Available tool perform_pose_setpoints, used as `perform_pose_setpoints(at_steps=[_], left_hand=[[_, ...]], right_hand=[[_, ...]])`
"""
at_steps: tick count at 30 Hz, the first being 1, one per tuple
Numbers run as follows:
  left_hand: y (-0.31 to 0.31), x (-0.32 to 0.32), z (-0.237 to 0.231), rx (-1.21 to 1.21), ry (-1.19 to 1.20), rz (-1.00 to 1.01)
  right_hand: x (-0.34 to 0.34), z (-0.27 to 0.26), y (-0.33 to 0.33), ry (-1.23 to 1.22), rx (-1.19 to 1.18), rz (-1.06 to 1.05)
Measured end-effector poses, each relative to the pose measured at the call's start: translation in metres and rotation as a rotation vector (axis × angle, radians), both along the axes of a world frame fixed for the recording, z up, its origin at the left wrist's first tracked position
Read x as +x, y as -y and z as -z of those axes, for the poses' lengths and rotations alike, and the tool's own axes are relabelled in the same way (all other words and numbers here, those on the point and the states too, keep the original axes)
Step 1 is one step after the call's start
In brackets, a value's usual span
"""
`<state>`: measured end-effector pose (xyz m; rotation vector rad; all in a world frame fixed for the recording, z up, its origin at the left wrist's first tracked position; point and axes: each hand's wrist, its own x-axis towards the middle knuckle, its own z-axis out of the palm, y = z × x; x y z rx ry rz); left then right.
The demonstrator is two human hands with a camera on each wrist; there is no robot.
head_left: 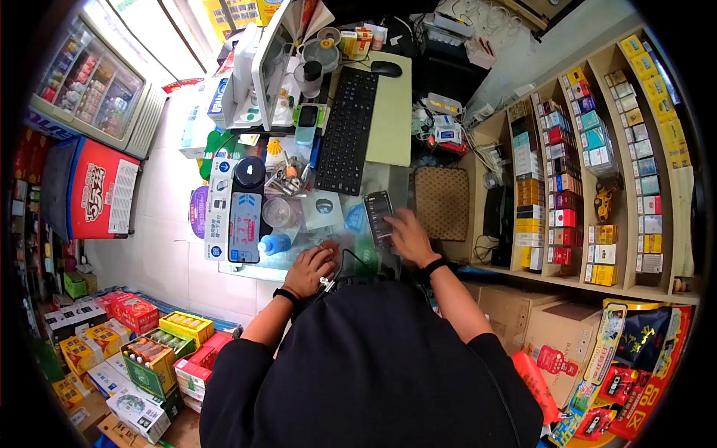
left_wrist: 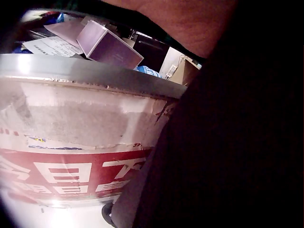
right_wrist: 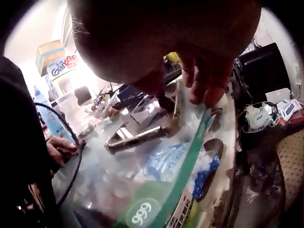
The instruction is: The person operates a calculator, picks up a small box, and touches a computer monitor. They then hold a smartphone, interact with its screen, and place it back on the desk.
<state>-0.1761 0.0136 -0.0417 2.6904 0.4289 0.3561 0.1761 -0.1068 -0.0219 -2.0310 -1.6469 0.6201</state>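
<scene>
Black and glossy-screened, a phone point(head_left: 378, 218) is lying face up on the glass-topped bench point(head_left: 315, 233), just right of a blue-and-white packet point(head_left: 356, 217) and below the keyboard point(head_left: 348, 131). The right hand point(head_left: 411, 235) is reaching over the phone's right side, its fingers extended and somewhat apart, the fingertips touching the device. In the right wrist view, fingers are bending down at the bench edge beside the phone, while darkness is hiding part of the thumb side. The left hand point(head_left: 311, 270) is resting on the near edge of the bench, its fingers loosely bent; whether anything is lying beneath them cannot be told. A thin black cable point(head_left: 357, 258) is curving between the two hands.

To the left, a blue-capped bottle point(head_left: 274, 243) is standing near a round clear container point(head_left: 277, 213), and a long white panel point(head_left: 218, 205) is bordering a dark-framed display point(head_left: 244, 216). Beyond the phone, a black mouse point(head_left: 386, 69) is sitting on a pale green mat point(head_left: 390, 112). In the left wrist view, a purple box point(left_wrist: 113, 47) is leaning behind a grey rim point(left_wrist: 95, 71), above a red band point(left_wrist: 71, 173) bearing white characters.
</scene>
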Motion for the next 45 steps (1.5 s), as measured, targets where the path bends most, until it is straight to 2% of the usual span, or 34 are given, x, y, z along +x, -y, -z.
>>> perform_pose_setpoints(at_steps=[3, 7, 16, 19, 22, 25, 28, 34, 40, 45], left_hand=[[0.001, 0.001, -0.002, -0.004, 0.011, -0.001], [0.0, 0.001, -0.003, 0.009, 0.005, 0.0], [-0.002, 0.001, -0.002, -0.004, 0.004, 0.021], [-0.001, 0.001, -0.001, -0.014, 0.004, 0.013], [0.0, 0.001, 0.001, 0.008, 0.003, 0.004], [0.0, 0.0, 0.0, 0.024, 0.002, 0.004], [-0.001, 0.001, 0.0, 0.018, 0.011, 0.008], [-0.002, 0.0, 0.0, 0.003, 0.008, 0.016], [-0.002, 0.001, -0.004, 0.001, 0.01, 0.015], [-0.002, 0.001, -0.004, 0.012, 0.007, 0.013]], right_hand=[[0.003, -0.001, -0.012, 0.052, 0.018, 0.041], [0.005, -0.009, -0.014, -0.016, -0.035, 0.071], [0.007, -0.017, -0.009, 0.015, -0.007, -0.036], [0.007, -0.012, -0.008, 0.124, -0.017, -0.082], [0.004, -0.011, -0.005, 0.125, 0.019, -0.067], [0.004, -0.015, -0.002, 0.012, -0.035, -0.022], [0.008, -0.024, 0.004, -0.013, -0.056, -0.074], [0.005, -0.016, 0.009, -0.056, 0.088, 0.007], [0.003, -0.015, -0.004, 0.031, 0.013, 0.052], [-0.004, -0.018, -0.032, 0.214, 0.033, -0.015]])
